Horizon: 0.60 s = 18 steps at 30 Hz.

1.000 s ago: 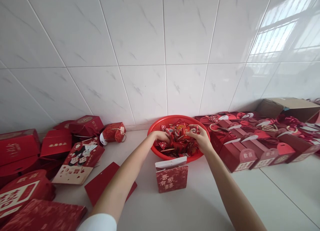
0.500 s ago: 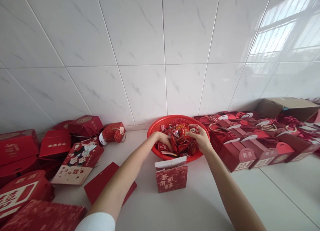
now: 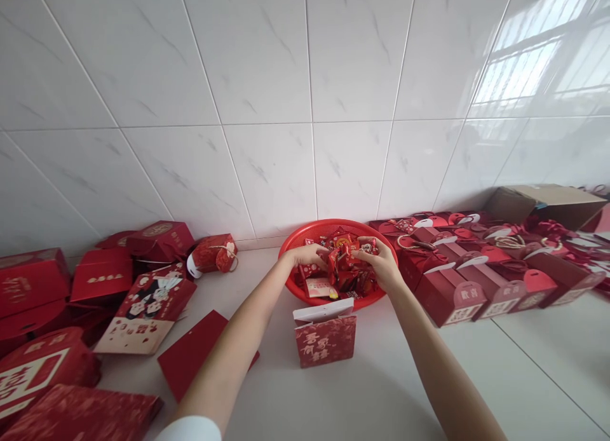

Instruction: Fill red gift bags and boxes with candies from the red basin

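Observation:
Both my hands are over a red plastic basket (image 3: 290, 245) filled with red-wrapped candies (image 3: 365, 282). My left hand (image 3: 307, 255) is at the basket's left side, its fingers bent round a red candy packet. From the right, my right hand (image 3: 379, 260) pinches red wrapped candy near the middle of the heap. Just in front of the basket stands a small red gift box (image 3: 325, 342) with gold characters, its white-lined top open. A pale card-like packet (image 3: 318, 287) lies on the candies at the near left.
Rows of red gift boxes (image 3: 455, 298) fill the right, with a brown cardboard box (image 3: 548, 196) behind. More red boxes (image 3: 102, 276) crowd the left, beside a flat red card (image 3: 195, 352). A tiled wall (image 3: 267, 174) rises behind.
My left hand has come up out of the candies and closer to my right hand. More of the pale packet now shows, along with a small yellow piece.

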Motion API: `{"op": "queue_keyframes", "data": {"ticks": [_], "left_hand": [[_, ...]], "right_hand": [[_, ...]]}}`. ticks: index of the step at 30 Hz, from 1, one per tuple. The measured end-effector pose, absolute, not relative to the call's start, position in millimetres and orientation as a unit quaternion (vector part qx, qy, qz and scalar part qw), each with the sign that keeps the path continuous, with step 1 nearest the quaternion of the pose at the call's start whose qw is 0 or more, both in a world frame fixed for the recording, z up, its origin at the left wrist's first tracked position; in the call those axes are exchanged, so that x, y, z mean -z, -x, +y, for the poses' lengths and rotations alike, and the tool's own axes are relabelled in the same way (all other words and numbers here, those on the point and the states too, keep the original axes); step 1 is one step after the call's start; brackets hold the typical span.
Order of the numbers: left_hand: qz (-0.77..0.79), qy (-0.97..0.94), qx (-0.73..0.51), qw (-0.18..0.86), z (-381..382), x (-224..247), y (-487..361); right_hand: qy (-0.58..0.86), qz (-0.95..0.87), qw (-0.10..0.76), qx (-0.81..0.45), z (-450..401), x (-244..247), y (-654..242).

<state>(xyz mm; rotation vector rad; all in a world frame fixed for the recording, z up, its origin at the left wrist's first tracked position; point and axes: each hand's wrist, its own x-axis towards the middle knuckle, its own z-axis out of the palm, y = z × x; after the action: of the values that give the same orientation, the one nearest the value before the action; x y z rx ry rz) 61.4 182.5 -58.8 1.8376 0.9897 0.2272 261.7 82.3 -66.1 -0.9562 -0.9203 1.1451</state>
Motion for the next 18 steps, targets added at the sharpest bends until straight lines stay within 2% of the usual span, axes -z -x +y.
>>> {"op": "queue_keyframes", "data": {"ticks": [3,6,18], "left_hand": [[0.431,-0.698,-0.215,0.53,180.3,57.7,-59.0],[0.454,-0.619,-0.27,0.582,179.6,59.1,-59.5],[0.407,-0.546,-0.298,0.669,178.7,53.3,-57.8]], "right_hand": [[0.419,-0.402,0.638,-0.506,82.1,66.1,-261.5],[0.422,-0.4,0.637,-0.507,81.8,65.9,-261.2],[0.421,-0.393,0.64,-0.509,82.1,66.9,-260.5]]}}
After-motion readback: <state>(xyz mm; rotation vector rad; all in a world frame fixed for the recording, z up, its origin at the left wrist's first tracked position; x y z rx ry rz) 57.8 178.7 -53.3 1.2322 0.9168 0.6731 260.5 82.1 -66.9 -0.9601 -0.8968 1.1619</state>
